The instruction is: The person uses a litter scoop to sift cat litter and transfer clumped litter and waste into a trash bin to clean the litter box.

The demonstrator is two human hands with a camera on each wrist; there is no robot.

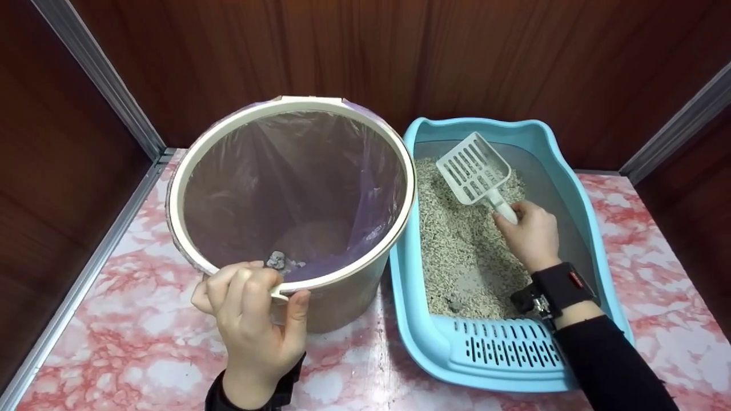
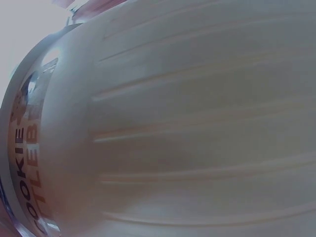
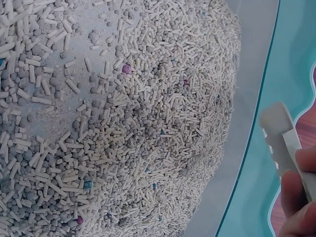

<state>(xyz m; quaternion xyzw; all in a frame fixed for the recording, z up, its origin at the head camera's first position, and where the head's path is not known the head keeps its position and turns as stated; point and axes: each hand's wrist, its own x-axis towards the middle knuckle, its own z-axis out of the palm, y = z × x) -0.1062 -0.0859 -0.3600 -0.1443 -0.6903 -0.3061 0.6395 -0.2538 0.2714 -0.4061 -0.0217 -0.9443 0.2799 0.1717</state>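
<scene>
My right hand (image 1: 530,235) grips the handle of a pale slotted litter scoop (image 1: 473,166), held over the far part of a blue litter box (image 1: 591,228). No clump shows on the scoop's slotted face. Pale pellet litter (image 1: 457,245) covers much of the box floor, with a bare patch near the front; the right wrist view shows small pink and blue bits among the pellets (image 3: 163,123). My left hand (image 1: 245,311) holds the near rim of a round trash bin (image 1: 342,317), fingers curled over the edge. Grey clumps (image 1: 276,260) lie inside on the purple bag (image 1: 285,171) lining it.
The bin and the box stand side by side on a red-and-white marbled surface (image 1: 143,319). Dark wood-look panels (image 1: 365,51) rise behind and at both sides. A perforated step (image 1: 508,345) forms the box's front. Lettering (image 2: 22,168) marks the bin's side.
</scene>
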